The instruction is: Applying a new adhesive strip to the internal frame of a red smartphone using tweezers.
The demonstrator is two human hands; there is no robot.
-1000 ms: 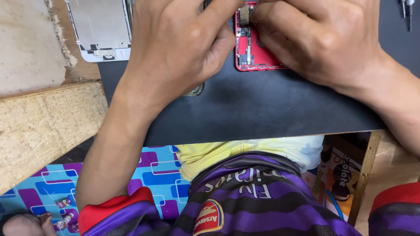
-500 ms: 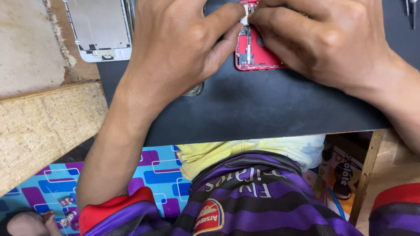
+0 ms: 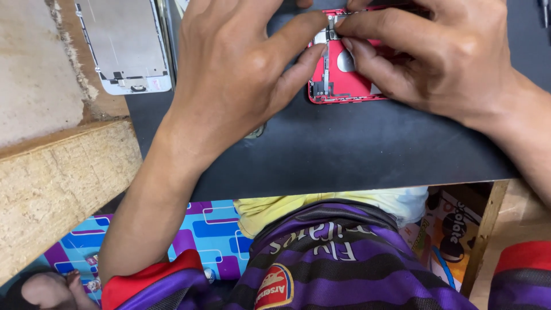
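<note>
Pinching metal part (image 3: 333,27) (red shell (image 3: 344,86))

The opened red phone housing (image 3: 344,86) lies on the dark flat work mat (image 3: 344,155), between the left hand (image 3: 241,74) and right hand (image 3: 436,57); the white phone screen panel (image 3: 123,46) lies left of the left hand, beside the rough wooden plank (image 3: 57,178).

Left of where you pinch, up top, u see a white phone screen part (image 3: 125,49) lying flat, partly on the dark mat (image 3: 344,155). Below-left of the pinch is a rough wood block (image 3: 57,172), just beside the mat's edge. Under it, near your lap, a blue n purple patterned floor mat (image 3: 212,229). Far right, top corner, a small screwdriver tip (image 3: 544,11) on the mat.
</note>
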